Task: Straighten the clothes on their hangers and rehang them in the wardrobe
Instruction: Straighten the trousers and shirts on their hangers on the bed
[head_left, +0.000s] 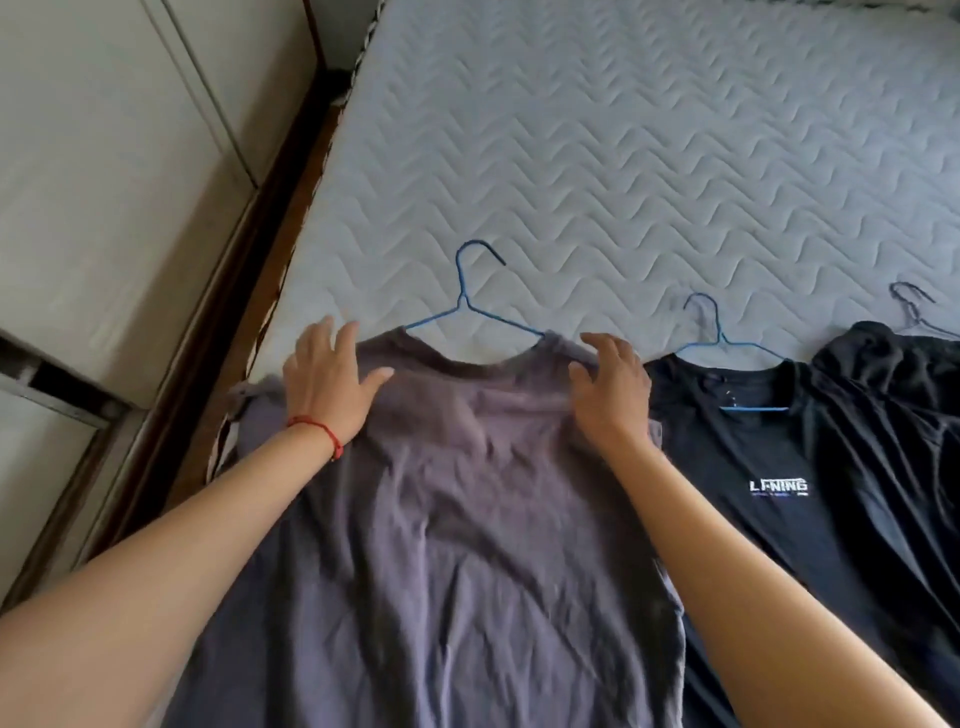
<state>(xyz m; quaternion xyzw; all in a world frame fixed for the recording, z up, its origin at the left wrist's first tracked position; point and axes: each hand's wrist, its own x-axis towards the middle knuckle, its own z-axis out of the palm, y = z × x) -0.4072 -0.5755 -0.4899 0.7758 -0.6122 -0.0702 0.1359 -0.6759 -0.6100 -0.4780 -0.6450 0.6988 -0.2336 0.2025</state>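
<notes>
1. Quilted grey bedding with a zigzag stitch covers the bed, on which three garments are laid side by side along the near edge; pale wardrobe doors are seen at the left, beyond a dark wooden bed frame.
2. Only the hook and upper arms of the blue wire hanger are visible; its lower part is covered by the grey shirt, whose hem is cut off by the lower picture edge.
3. A second blue hanger is partly hidden inside the neck of the black printed shirt, its lower bar showing through the collar.
4. At the far right, a dark garment is cut off by the frame, and its grey hanger is hard to make out.
5. The left hand is laid flat, fingers spread, on the grey shirt's left shoulder, nothing being gripped; a red cord is worn at the wrist.
6. The right hand is set on the right shoulder, with fabric pinched between thumb and curled fingers.
</notes>
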